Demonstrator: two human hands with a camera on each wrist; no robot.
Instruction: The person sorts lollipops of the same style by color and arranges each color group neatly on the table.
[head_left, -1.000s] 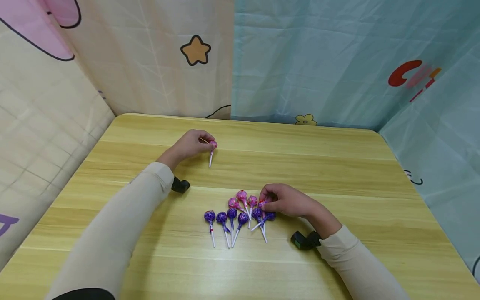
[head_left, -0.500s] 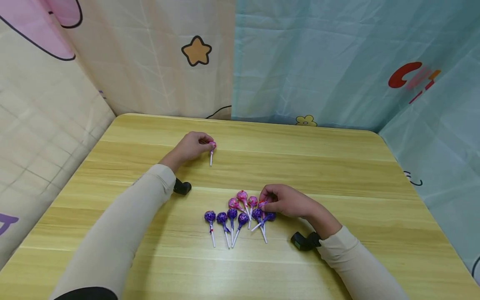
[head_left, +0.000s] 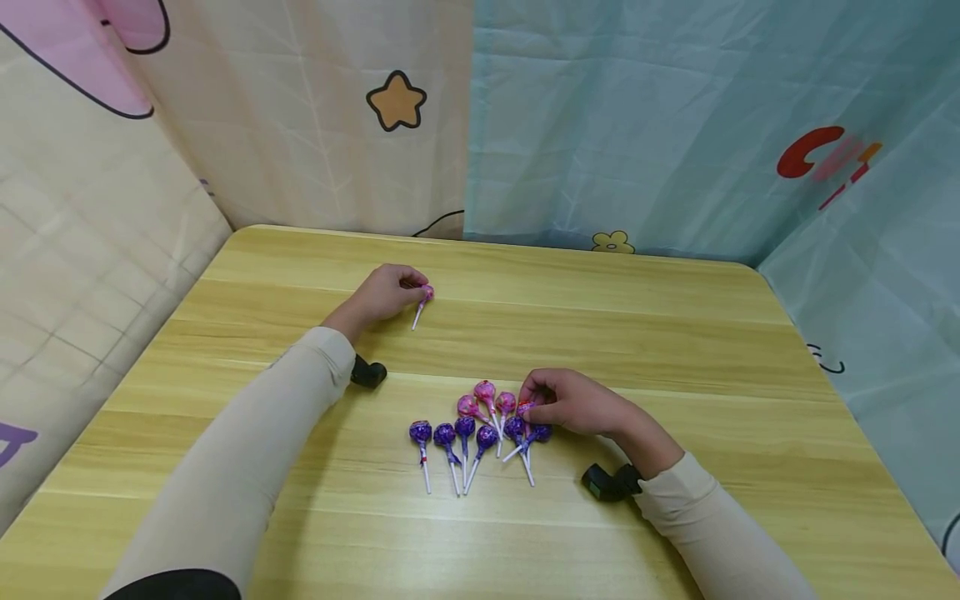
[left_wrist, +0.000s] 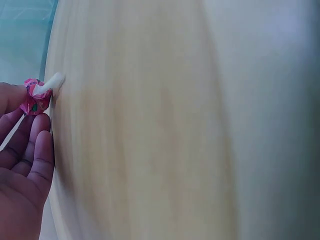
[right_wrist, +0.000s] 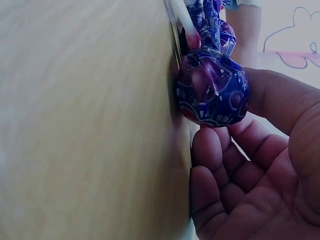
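Note:
Toward the back left of the table, my left hand [head_left: 384, 292] pinches a pink-wrapped lollipop [head_left: 428, 292] by its head, the white stick slanting down toward me. The left wrist view shows that candy [left_wrist: 36, 97] between thumb and fingers. My right hand [head_left: 576, 402] grips another pink lollipop [head_left: 526, 409] at the right end of the group, mostly covered by the fingers. Close by the thumb is a purple lollipop [right_wrist: 214, 89], large in the right wrist view and in front of the fingers. Pink lollipops [head_left: 483, 391] lie beside that hand, with several purple ones [head_left: 444, 434] nearer me.
The wooden table [head_left: 675, 325] has a rounded far edge, with printed curtains [head_left: 600, 125] hanging behind it and at both sides. Two purple lollipops near the right hand have crossed sticks. A black camera mount [head_left: 611, 482] sits at the right wrist.
The stick of the lollipop in my left hand has swung to the left at its lower end. My right hand and the lollipops around it stay put.

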